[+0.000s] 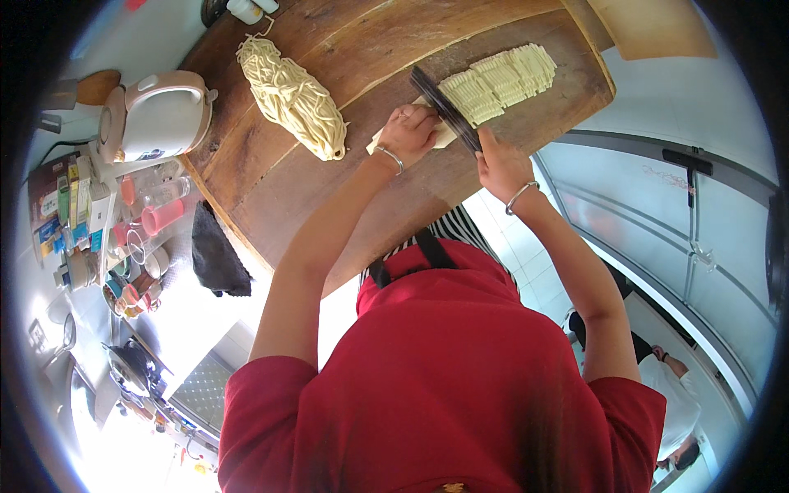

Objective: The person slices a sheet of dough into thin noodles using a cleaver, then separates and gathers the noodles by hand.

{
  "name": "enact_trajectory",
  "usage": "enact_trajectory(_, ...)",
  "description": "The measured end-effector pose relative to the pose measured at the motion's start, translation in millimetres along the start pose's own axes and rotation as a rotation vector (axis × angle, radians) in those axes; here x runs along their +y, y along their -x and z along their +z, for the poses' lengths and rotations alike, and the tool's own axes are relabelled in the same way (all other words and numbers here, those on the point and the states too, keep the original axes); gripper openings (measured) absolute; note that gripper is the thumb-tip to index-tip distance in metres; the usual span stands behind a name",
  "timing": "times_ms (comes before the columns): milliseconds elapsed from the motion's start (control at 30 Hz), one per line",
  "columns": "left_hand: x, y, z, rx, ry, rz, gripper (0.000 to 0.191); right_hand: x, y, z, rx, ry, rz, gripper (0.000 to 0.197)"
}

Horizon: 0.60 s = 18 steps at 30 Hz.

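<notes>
Gripped in my right hand [504, 163] is a kitchen knife [445, 110] with a dark, broad blade seen mostly edge-on. Its blade stands across a folded sheet of dough [445, 137]. My left hand [412, 132] presses on this dough with bent fingers, close to the blade's left side. To the right of the knife lies a row of cut dough strips [500, 80], still packed side by side. A long heap of loose noodles [290, 95] rests on the wooden board [370, 212], left of my left hand.
A white and pink electric appliance [163, 114] stands beyond the board's left edge. Cups [163, 215] and a dark cloth [216, 252] are on the counter there. Small white bottles [245, 11] sit at the far edge. On the right are a glass door [641, 215] and another person [669, 394].
</notes>
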<state>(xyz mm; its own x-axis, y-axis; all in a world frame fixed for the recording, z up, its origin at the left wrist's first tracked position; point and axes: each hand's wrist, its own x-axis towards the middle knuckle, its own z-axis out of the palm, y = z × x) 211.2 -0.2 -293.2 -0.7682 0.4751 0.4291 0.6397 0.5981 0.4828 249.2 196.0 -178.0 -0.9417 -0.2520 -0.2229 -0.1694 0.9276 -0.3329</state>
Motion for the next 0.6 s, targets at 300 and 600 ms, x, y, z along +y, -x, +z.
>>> enact_trajectory(300, 5.1, -0.4, -6.1, -0.147, -0.045, -0.059, 0.027, -1.3, -25.5, 34.2, 0.028, 0.047, 0.038, 0.025)
enact_trajectory(600, 0.3, 5.6, -1.3, 0.036, -0.012, -0.014, 0.023, -5.2, -6.9, 4.7, 0.029, -0.003, 0.007, 0.024)
